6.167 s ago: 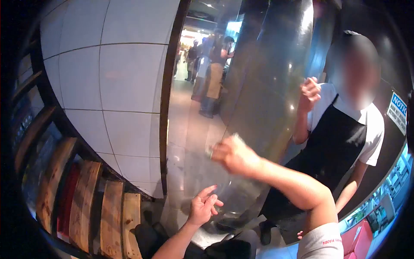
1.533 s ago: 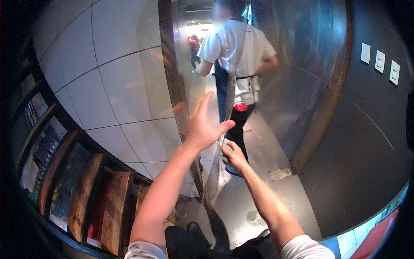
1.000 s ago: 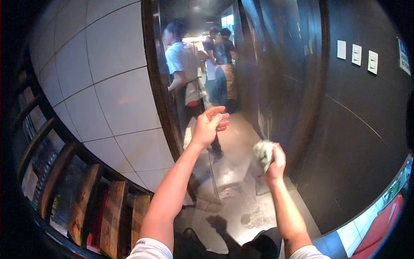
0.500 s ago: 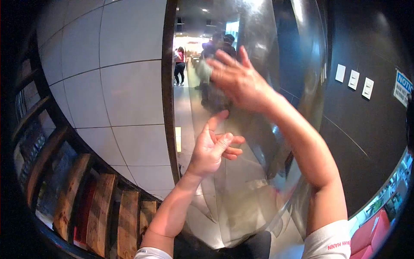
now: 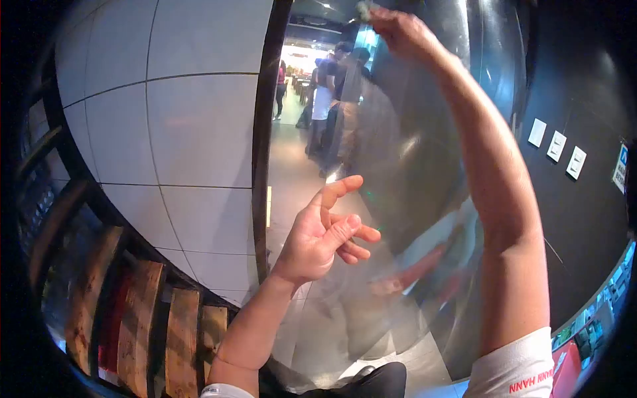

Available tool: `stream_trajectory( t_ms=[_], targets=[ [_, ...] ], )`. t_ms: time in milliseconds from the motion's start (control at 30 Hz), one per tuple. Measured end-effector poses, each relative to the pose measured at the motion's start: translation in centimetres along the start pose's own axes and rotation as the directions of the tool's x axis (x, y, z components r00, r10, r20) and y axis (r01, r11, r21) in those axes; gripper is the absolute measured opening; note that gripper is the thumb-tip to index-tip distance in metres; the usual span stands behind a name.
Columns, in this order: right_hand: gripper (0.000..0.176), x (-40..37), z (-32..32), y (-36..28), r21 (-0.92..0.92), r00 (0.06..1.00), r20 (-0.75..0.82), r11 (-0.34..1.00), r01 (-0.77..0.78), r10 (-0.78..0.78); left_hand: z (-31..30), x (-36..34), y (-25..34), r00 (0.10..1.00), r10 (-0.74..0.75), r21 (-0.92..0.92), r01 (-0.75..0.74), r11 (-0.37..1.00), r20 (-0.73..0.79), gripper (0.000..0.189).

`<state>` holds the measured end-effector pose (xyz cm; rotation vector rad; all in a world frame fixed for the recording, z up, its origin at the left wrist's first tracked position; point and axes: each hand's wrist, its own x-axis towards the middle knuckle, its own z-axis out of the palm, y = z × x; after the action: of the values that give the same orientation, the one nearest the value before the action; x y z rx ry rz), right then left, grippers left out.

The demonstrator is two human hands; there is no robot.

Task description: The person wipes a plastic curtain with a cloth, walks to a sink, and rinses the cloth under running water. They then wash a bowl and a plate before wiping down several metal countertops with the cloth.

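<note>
My right hand (image 5: 401, 33) is raised high at the top of the view, its fingers closed on a small pale cloth (image 5: 363, 11) that pokes out at the fingertips. Behind that hand hangs a clear, glossy plastic sheet (image 5: 378, 285), with blurred reflections of an arm on its lower right part. Lower down, in front of the same sheet, my left hand (image 5: 315, 239) holds nothing; its forefinger stretches out and the other fingers are loosely curled and apart.
White tiles (image 5: 206, 132) cover the wall at left, above wooden slats (image 5: 139, 331). On the dark right wall are white switch plates (image 5: 556, 146) and a partly visible sign (image 5: 621, 169). Several people (image 5: 332, 93) stand in the passage beyond the sheet.
My right hand has gone up with the cloth, from the middle of the sheet toward the top. My left hand stays nearly in place. The view has shifted slightly.
</note>
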<state>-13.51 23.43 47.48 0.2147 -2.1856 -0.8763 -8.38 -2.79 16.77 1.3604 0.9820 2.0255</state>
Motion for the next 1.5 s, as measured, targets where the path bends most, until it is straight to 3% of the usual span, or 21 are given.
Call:
stream_trajectory(
  t_ms=[33,100,167,367,433,500,700,833,900,933,967,1000,1033,1067,1100,1133,1167,1233,1333,1433,1500],
  targets=[
    [0.031,-2.2,0.4,-2.3,0.201,0.98,-0.177,0.972,0.124,-0.089,0.0,0.3,0.1,1.0,-0.012,0.02,0.013,1.0,-0.014,0.055],
    [0.04,-5.6,-0.3,-7.6,0.335,0.999,-0.002,0.942,0.031,-0.032,0.0,0.7,0.2,0.998,-0.046,0.058,0.048,0.997,-0.038,0.051],
    [0.036,-9.0,1.0,-10.9,0.406,0.965,-0.143,0.875,0.262,-0.222,-0.3,1.2,-0.9,0.996,-0.059,0.043,0.061,0.997,-0.06,0.048],
    [0.041,-18.5,-3.6,-22.1,0.79,0.946,-0.082,0.558,0.254,-0.315,-0.5,0.8,-3.6,0.994,-0.028,0.056,0.034,0.998,-0.107,0.034],
    [0.048,-19.7,-4.9,-21.9,0.691,0.932,-0.092,0.652,0.313,-0.349,-0.4,0.3,-4.2,0.986,0.157,0.038,-0.155,0.987,-0.057,0.029],
    [0.052,-19.9,-4.9,-20.7,0.508,0.896,-0.074,0.756,0.412,-0.439,0.5,0.0,-3.7,0.989,0.005,0.107,0.011,0.994,-0.147,0.035],
    [0.038,-11.4,-5.3,-7.6,-0.146,0.953,-0.231,0.976,0.163,-0.194,3.5,-0.7,-1.5,0.996,-0.005,0.096,0.013,0.995,-0.085,0.049],
    [0.035,-7.9,-6.4,5.3,-0.202,0.922,-0.387,0.976,-0.081,-0.004,4.1,-1.7,-0.5,0.997,0.046,0.079,-0.041,0.996,-0.057,0.05],
    [0.041,-8.2,-10.6,2.4,0.395,0.93,-0.19,0.892,-0.221,0.314,3.3,-2.3,-0.8,0.997,0.05,0.055,-0.047,0.997,-0.054,0.051],
    [0.03,-8.5,-10.1,0.9,0.256,0.85,-0.313,0.899,-0.354,0.424,3.0,-2.5,-0.8,0.998,0.045,0.023,-0.044,0.999,-0.049,0.051],
    [0.028,-8.9,-9.3,0.1,0.145,0.901,-0.232,0.929,-0.34,0.366,2.7,-2.5,-0.8,0.998,0.041,-0.014,-0.042,0.999,-0.042,0.051],
    [0.03,-10.6,-7.0,-1.7,0.383,0.938,-0.181,0.9,-0.209,0.295,2.5,-2.2,-0.9,0.998,0.043,-0.05,-0.045,0.998,-0.033,0.051],
    [0.033,-12.3,-4.9,-3.5,0.607,0.967,-0.128,0.789,-0.1,0.221,2.4,-1.7,-1.1,0.996,0.052,-0.028,-0.054,0.998,-0.072,0.05],
    [0.035,-14.4,-5.2,-8.1,0.923,0.966,0.106,0.337,-0.184,0.238,2.1,-1.3,-1.4,0.992,0.062,-0.003,-0.063,0.998,-0.113,0.049],
    [0.038,-16.4,-5.6,-12.7,0.934,0.911,0.334,-0.212,-0.286,0.242,1.8,-1.1,-1.6,0.985,0.073,0.023,-0.07,0.997,-0.158,0.048],
    [0.038,-19.0,-4.4,-16.4,0.971,0.953,0.236,-0.084,-0.223,0.191,1.3,-1.1,-1.7,0.981,0.07,0.09,-0.055,0.994,-0.178,0.048],
    [0.04,-21.7,-2.8,-18.9,0.967,0.986,0.089,0.224,-0.118,0.138,0.8,-1.1,-1.7,0.978,0.069,0.158,-0.037,0.987,-0.199,0.047],
    [0.043,-25.3,-2.8,-22.7,0.535,0.966,-0.233,0.815,0.223,-0.112,0.0,-1.0,-1.7,0.987,0.081,0.232,-0.047,0.972,-0.141,0.045],
    [0.041,-25.1,-5.4,-22.6,0.483,0.928,-0.343,0.821,0.305,-0.144,-1.4,-2.9,-4.3,0.979,0.128,0.169,-0.155,0.973,0.159,0.04],
    [0.05,-21.8,-5.6,-21.9,0.531,0.934,-0.203,0.769,0.356,-0.293,1.3,-4.4,-7.1,0.988,-0.155,-0.03,0.155,0.987,0.017,0.037],
    [0.049,-19.9,-3.4,-19.9,0.262,0.879,-0.214,0.842,0.471,-0.426,1.4,-4.1,-7.8,0.988,-0.148,0.036,0.149,0.988,-0.04,0.039]
  ],
)
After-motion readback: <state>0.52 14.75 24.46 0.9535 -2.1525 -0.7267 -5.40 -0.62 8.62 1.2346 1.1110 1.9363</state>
